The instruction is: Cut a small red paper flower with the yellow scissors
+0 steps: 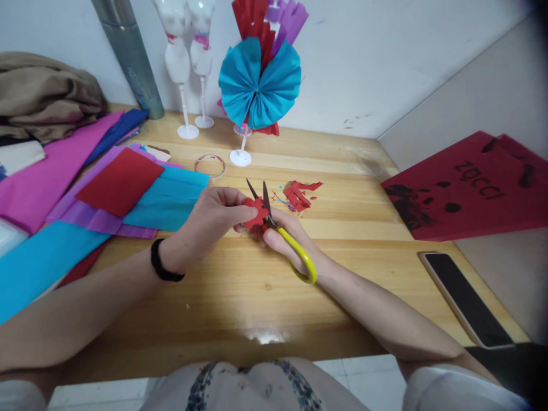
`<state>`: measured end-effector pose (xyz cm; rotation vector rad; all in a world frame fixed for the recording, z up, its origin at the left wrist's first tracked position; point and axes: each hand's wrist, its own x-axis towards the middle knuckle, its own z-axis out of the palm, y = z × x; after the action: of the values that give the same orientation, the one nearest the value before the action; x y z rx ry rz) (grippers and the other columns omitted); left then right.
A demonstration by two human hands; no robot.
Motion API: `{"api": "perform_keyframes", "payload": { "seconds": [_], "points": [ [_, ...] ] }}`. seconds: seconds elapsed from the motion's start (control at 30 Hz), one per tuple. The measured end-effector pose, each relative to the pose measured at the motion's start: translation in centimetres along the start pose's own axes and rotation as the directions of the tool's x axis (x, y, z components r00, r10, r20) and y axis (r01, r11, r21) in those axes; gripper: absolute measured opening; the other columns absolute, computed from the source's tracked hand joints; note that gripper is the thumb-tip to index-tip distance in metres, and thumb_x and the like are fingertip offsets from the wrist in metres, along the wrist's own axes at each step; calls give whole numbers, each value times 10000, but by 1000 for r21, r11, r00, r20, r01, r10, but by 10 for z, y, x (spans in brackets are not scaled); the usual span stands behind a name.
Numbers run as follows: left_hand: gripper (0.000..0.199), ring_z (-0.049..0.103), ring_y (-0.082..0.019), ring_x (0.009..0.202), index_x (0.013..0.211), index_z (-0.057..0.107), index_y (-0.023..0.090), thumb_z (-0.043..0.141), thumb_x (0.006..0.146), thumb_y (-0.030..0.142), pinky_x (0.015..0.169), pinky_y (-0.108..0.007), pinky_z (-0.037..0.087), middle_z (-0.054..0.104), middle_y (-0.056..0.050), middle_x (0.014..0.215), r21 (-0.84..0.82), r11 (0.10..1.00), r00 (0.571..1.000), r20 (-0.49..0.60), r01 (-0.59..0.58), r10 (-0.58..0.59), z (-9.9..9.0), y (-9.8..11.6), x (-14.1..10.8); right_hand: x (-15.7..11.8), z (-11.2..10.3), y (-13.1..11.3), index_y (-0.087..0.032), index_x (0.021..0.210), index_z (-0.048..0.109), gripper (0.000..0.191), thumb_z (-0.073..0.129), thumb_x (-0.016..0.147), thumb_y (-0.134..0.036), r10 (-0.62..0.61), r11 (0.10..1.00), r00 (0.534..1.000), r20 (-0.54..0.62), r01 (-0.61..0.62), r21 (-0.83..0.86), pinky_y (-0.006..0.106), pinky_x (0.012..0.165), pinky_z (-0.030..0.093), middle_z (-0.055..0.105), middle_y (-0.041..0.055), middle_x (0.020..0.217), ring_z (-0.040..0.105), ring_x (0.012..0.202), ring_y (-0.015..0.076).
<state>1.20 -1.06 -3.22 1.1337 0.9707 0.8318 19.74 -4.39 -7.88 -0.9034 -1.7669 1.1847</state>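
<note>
Between the thumb and fingers of my left hand (pixel 216 214) is a small red paper piece (pixel 256 212) with a scalloped, flower-like edge. My right hand (pixel 286 231) is closed on a pair of scissors (pixel 305 262) with yellow handles. The dark blades are spread apart and point away from me, right beside the red paper. Part of the right fingers and the lower handle are hidden behind the scissors and paper. Just beyond the hands, red paper scraps (pixel 298 195) lie on the wooden table (pixel 257 297).
Coloured paper sheets (pixel 166 197) spread over the left side. At the back stand a bottle (pixel 132 63), two white mannequin forms (pixel 177 63) and a blue paper fan figure (pixel 240 85). A tape roll (pixel 209 165) lies near them. On the right are a red bag (pixel 466 194) and a phone (pixel 466 299).
</note>
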Motion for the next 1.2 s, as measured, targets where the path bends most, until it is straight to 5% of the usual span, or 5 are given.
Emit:
{"api": "perform_keyframes", "payload": {
  "seconds": [0.33, 0.57, 1.2],
  "points": [
    [128, 521, -103, 538, 549, 690, 176, 762, 647, 219, 538, -224, 399, 655, -2, 551, -8, 1000, 1000, 16, -10, 10, -1, -2, 1, 0, -1, 2, -204, 1091, 720, 471, 588, 990, -645, -15, 999, 1000, 4, 14, 43, 328, 711, 513, 582, 10, 793, 518, 643, 154],
    [123, 528, -105, 548, 559, 699, 176, 758, 656, 223, 542, -224, 408, 669, -6, 569, -10, 1000, 1000, 19, -14, 14, -1, -4, 0, 1, 0, -3, -210, 1096, 732, 446, 589, 997, -621, -2, 998, 1000, 18, 1, 59, 332, 757, 520, 667, 53, 956, 565, 744, 177],
    [152, 516, -96, 543, 551, 683, 173, 773, 656, 237, 545, -224, 395, 635, 0, 555, -23, 1000, 1000, 1, -13, 14, -1, -8, 2, 0, 0, 3, -193, 1074, 736, 554, 570, 963, -710, 18, 1000, 1000, -12, -18, 23, 342, 720, 491, 501, -23, 671, 478, 624, 168]
  ]
}}
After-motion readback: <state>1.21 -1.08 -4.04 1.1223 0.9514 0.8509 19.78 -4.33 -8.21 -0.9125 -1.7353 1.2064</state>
